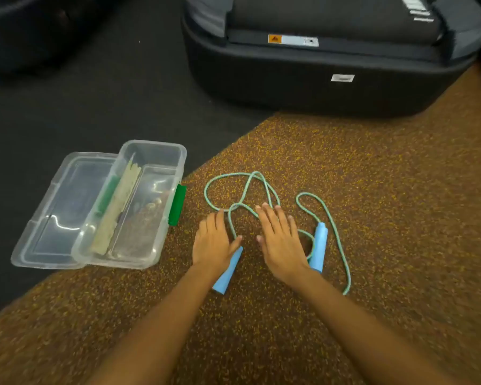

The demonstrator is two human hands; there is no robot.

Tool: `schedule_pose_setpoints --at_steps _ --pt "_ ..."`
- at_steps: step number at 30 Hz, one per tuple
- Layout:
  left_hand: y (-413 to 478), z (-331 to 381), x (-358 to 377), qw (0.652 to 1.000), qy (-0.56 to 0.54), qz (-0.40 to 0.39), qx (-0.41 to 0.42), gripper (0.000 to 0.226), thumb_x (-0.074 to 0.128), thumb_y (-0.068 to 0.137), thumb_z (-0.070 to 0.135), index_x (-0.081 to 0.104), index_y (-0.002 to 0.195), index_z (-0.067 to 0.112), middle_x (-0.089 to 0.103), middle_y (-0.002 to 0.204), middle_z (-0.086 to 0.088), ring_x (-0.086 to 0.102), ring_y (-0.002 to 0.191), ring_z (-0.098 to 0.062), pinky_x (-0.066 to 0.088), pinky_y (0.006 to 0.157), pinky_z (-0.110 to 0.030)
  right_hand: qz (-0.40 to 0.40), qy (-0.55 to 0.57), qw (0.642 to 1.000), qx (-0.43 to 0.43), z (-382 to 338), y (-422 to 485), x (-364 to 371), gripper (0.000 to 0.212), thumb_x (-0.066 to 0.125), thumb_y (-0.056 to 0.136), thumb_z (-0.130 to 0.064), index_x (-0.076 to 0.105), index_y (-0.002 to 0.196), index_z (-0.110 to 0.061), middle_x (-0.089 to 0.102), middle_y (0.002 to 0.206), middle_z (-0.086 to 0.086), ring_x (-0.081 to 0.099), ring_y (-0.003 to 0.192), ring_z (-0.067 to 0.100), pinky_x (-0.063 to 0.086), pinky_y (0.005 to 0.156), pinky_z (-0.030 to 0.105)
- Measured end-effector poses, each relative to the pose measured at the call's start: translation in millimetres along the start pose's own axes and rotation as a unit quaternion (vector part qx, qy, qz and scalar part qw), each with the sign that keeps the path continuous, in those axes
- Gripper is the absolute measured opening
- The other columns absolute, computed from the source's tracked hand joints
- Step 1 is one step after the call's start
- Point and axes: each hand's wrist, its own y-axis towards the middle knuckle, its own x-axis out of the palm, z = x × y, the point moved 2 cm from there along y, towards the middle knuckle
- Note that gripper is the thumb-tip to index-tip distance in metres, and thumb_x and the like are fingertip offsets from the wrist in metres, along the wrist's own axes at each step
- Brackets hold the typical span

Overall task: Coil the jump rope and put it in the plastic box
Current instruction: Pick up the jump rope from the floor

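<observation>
A jump rope lies in loose loops on the speckled brown floor; its cord (pixel 261 187) is pale green. One blue handle (pixel 228 272) sticks out from under my left hand (pixel 213 241). The other blue handle (pixel 318 247) lies just right of my right hand (pixel 279 240). Both hands hover flat, palms down, fingers spread, over the middle of the rope and grip nothing. The clear plastic box (pixel 150 151) stands open to the left, its lid (pixel 64 207) folded out flat beside it and a green latch (pixel 177 204) on its near side.
Some pale stick-like items (pixel 117 209) lie inside the box. A large black padded base (pixel 317 73) stands at the back right. Dark floor mat (pixel 109 93) covers the back left, meeting the brown floor (pixel 372 176) along a diagonal edge.
</observation>
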Motion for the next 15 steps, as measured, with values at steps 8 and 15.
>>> schedule_pose_setpoints --at_steps 8,15 --pt "15 5 21 0.988 -0.122 -0.019 -0.092 0.044 0.048 0.092 0.041 0.053 0.119 0.006 0.049 0.122 -0.016 0.041 0.115 -0.033 0.032 0.098 -0.038 -0.075 0.02 0.997 -0.023 10 -2 7 0.058 0.013 0.09 -0.033 0.009 0.146 -0.019 0.016 0.156 0.001 0.01 0.145 0.025 0.014 0.117 0.049" --pt "21 5 4 0.9 -0.419 -0.088 -0.084 0.022 0.042 0.098 0.016 0.056 0.111 0.006 0.062 0.07 -0.003 0.06 0.066 -0.017 0.045 0.065 -0.027 -0.082 0.053 0.992 -0.081 6 24 -13 0.058 0.028 0.095 -0.013 0.006 0.147 -0.023 0.011 0.157 -0.007 0.002 0.145 0.015 0.008 0.118 0.041"
